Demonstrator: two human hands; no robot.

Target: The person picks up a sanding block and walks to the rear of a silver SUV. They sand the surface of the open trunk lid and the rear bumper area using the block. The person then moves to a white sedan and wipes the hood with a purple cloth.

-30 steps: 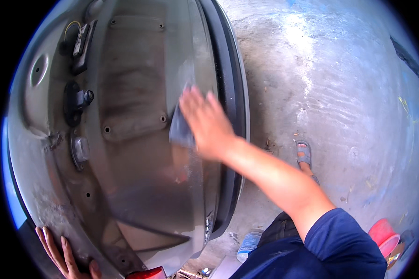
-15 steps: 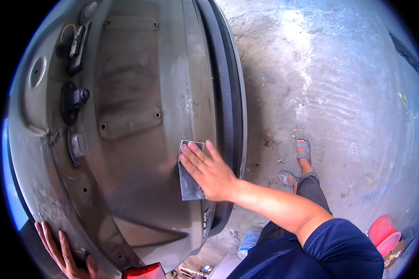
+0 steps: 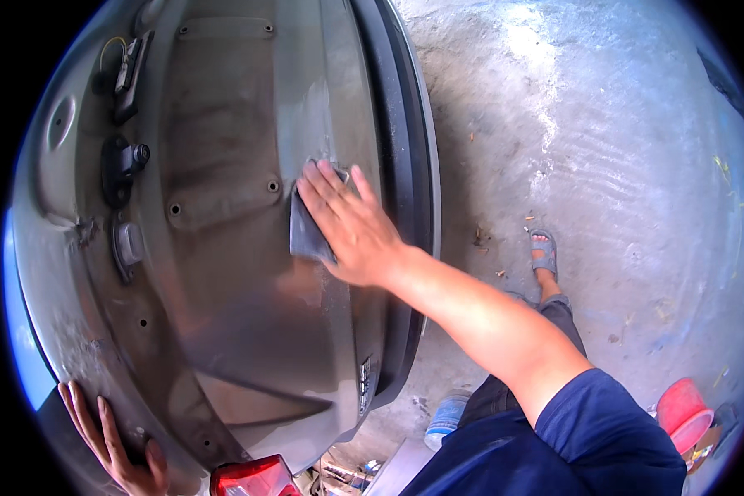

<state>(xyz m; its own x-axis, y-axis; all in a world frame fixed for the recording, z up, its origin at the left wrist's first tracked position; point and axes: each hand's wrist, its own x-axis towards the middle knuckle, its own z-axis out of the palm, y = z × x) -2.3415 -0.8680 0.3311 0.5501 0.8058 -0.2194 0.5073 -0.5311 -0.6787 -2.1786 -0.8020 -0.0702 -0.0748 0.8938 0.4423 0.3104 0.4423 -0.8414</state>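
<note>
A dull grey-brown car boot lid (image 3: 248, 310) lies before me, with a pale scuffed strip along its right part. My right hand (image 3: 351, 231) presses a dark grey sheet of sandpaper (image 3: 306, 236) flat against that strip. Its fingers are stretched out over the sheet and cover much of it; the sheet sticks out past the hand's left side. At the lower left my left hand (image 3: 116, 450) rests on the lid's edge, fingers spread, holding nothing. Near it the paint is chipped and rough.
Black fittings, including a lock cylinder (image 3: 128, 165), stick out from the lid's left part. A red tail light (image 3: 255, 477) is at the bottom. Right of the dark bumper (image 3: 397, 165) lies concrete floor (image 3: 603, 165), with a blue container (image 3: 446, 420) and a red bucket (image 3: 684, 413).
My right hand has slid the sandpaper up and slightly left along the lid, onto the scuffed patch. My left hand stays on the edge. The whole view has shifted a little.
</note>
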